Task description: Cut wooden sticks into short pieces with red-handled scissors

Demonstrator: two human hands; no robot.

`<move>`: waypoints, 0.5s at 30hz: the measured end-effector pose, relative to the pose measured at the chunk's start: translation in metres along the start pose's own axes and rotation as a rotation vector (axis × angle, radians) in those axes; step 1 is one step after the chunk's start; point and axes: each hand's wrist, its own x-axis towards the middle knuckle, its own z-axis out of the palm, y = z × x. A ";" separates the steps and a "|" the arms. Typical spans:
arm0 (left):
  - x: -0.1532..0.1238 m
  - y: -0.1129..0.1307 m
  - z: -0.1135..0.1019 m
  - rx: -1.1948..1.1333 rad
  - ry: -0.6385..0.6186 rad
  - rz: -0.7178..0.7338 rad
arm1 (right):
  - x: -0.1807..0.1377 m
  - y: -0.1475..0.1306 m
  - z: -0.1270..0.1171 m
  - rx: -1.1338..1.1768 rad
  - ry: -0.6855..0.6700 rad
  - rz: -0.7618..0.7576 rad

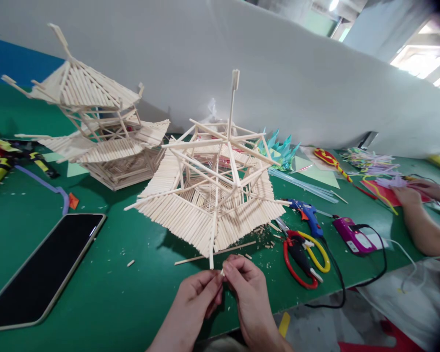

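A half-built pagoda roof of thin wooden sticks stands on the green table, with a tall stick rising from its centre. Just in front of its near edge my left hand and my right hand meet, fingers pinched together on a small piece of stick between the fingertips. A loose long stick lies on the table under the roof's front edge. A finished two-tier stick pagoda stands behind on the left.
A dark phone lies at the left. Red and yellow scissors, a blue glue gun and a purple device with black cable lie right of the roof. Another person's hands work on coloured paper at far right. White wall behind.
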 end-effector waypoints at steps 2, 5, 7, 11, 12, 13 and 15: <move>0.000 0.000 0.001 -0.001 0.007 0.003 | 0.000 0.000 0.000 -0.008 0.005 -0.002; 0.001 0.001 0.001 -0.004 0.013 0.007 | 0.000 0.001 0.000 -0.019 0.009 -0.004; 0.001 0.002 0.002 -0.006 0.015 0.011 | 0.001 0.001 0.000 -0.032 0.013 -0.011; 0.000 0.002 0.002 0.000 0.027 0.024 | 0.001 0.003 0.000 -0.078 0.016 -0.032; 0.001 0.002 0.002 0.005 0.033 0.027 | 0.001 0.003 0.000 -0.097 0.015 -0.040; 0.001 0.001 0.001 0.011 0.041 0.034 | 0.001 0.004 0.000 -0.122 0.015 -0.049; 0.002 0.000 -0.001 0.027 0.061 0.050 | 0.001 0.003 -0.001 -0.190 0.012 -0.071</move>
